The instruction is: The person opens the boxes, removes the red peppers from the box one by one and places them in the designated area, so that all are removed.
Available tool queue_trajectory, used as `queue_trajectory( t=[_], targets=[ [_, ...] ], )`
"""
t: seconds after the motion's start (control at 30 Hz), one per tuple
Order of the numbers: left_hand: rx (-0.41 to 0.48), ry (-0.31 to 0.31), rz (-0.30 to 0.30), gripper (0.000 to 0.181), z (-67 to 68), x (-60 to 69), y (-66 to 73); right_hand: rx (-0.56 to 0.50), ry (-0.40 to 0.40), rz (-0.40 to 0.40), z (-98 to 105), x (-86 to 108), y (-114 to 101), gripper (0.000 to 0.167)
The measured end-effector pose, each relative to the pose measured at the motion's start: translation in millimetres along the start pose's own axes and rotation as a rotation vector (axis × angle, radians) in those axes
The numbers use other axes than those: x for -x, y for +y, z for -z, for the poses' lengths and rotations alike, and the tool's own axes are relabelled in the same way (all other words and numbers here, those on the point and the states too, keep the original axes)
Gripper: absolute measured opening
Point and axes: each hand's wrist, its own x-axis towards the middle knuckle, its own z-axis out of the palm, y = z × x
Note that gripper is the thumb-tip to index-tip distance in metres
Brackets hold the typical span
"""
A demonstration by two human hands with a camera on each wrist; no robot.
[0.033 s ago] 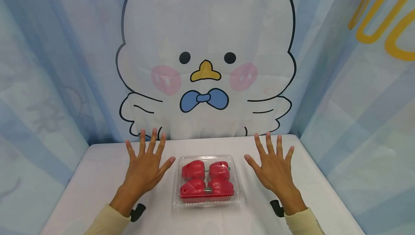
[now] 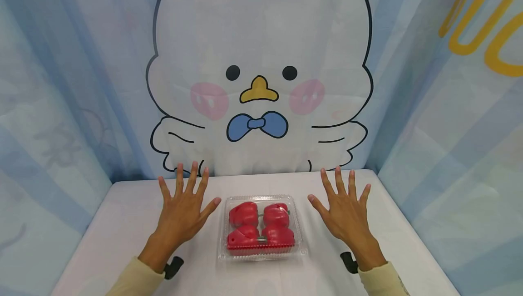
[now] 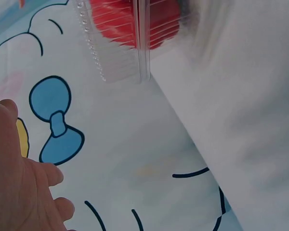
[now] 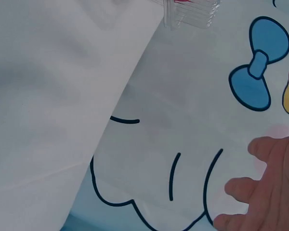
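Note:
A clear plastic clamshell box (image 2: 301,230) lies on the table between the two hands, its lid down. Inside it are several red bell peppers (image 2: 244,214), smooth and shiny, with green stems. To the left of the box, the left hand (image 2: 180,216) is held with fingers spread and straight, its thumb pointing toward the box but apart from it. On the other side, the right hand (image 2: 347,214) is spread the same way, holding nothing. Part of the box (image 3: 118,65) shows at the top of the left wrist view, and a corner of it (image 4: 197,13) in the right wrist view.
A white cloth covers the table (image 2: 269,278). Behind it hangs a curtain (image 2: 261,23) printed with a white bird in a blue bow tie; pale blue curtains (image 2: 49,119) close off both sides. A black strap piece (image 2: 174,267) sits by each wrist.

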Motion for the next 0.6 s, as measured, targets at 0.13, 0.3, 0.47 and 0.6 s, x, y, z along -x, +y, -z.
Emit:
queue_trajectory(
  t=[0.13, 0.3, 0.47, 0.6],
  targets=[
    [0.001, -0.01, 0.001, 0.088, -0.4, 0.8, 0.9, 0.006, 0.0, 0.002, 0.7, 0.2, 0.8, 0.09],
    [0.033, -0.013, -0.005, 0.086, -1.0, 2.0, 2.2, 0.002, 0.001, 0.001, 0.2, 0.9, 0.9, 0.09],
    [0.214, -0.002, 0.012, 0.08, -4.3, 5.2, 3.1, -0.06, 0.073, 0.024, -3.1, 5.0, -2.4, 0.088],
    [0.466, 0.01, 0.086, 0.07, -10.2, 10.4, 2.2, -0.157, 0.185, 0.066, -5.7, 8.9, -9.5, 0.085]
  ],
)
